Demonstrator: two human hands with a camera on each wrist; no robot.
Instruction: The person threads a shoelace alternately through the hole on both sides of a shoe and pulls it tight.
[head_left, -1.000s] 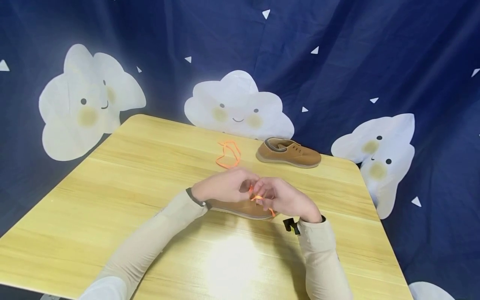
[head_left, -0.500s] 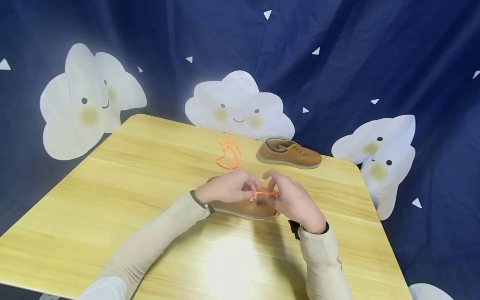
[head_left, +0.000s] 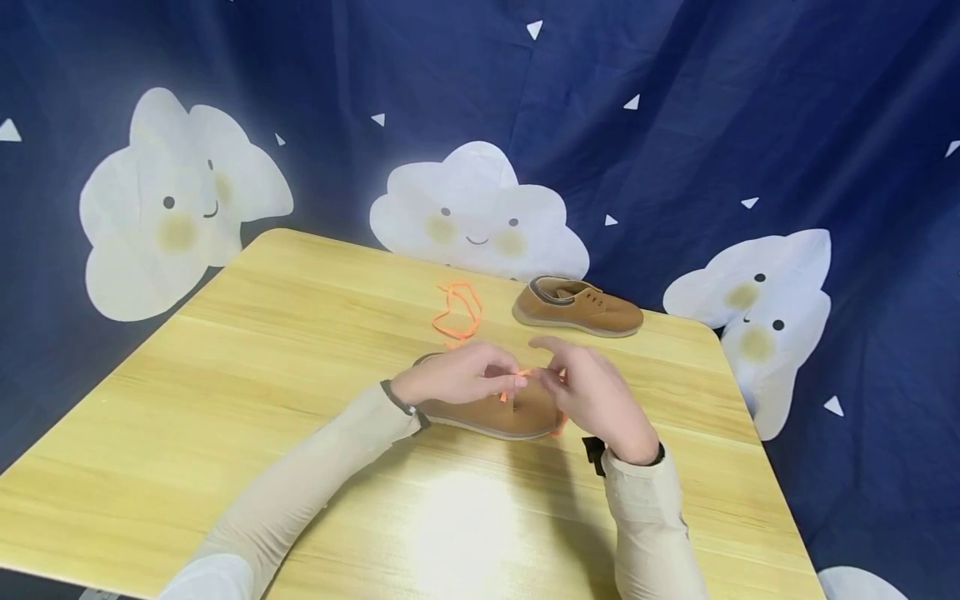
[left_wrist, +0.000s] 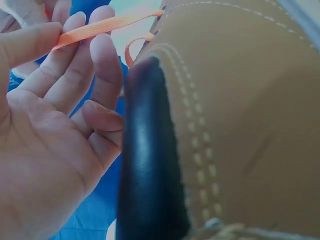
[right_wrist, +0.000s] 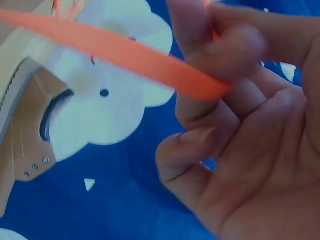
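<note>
A brown lace-up shoe (head_left: 487,421) lies on the table beneath both hands, its toe to the right. My left hand (head_left: 459,372) pinches an orange shoelace (left_wrist: 100,29) between thumb and fingers. From that pinch the lace runs to the shoe's eyelets in the left wrist view, where a small orange loop also shows. Just to the right, my right hand (head_left: 600,404) holds an orange lace (right_wrist: 135,57) between thumb and index finger, the other fingers loosely bent. More orange lace (head_left: 559,425) hangs by the toe. My left hand partly hides the shoe's opening.
A second brown shoe (head_left: 581,310), with no lace in its visible eyelets, stands near the table's back edge. To its left lies a loose orange lace (head_left: 476,308). Behind the wooden table (head_left: 225,375) hangs a dark blue curtain (head_left: 322,75) with white clouds.
My right hand has moved right, away from my left hand, after the two were together over the shoe. Lace stretched between them half a second ago; my left fingers have since risen slightly.
</note>
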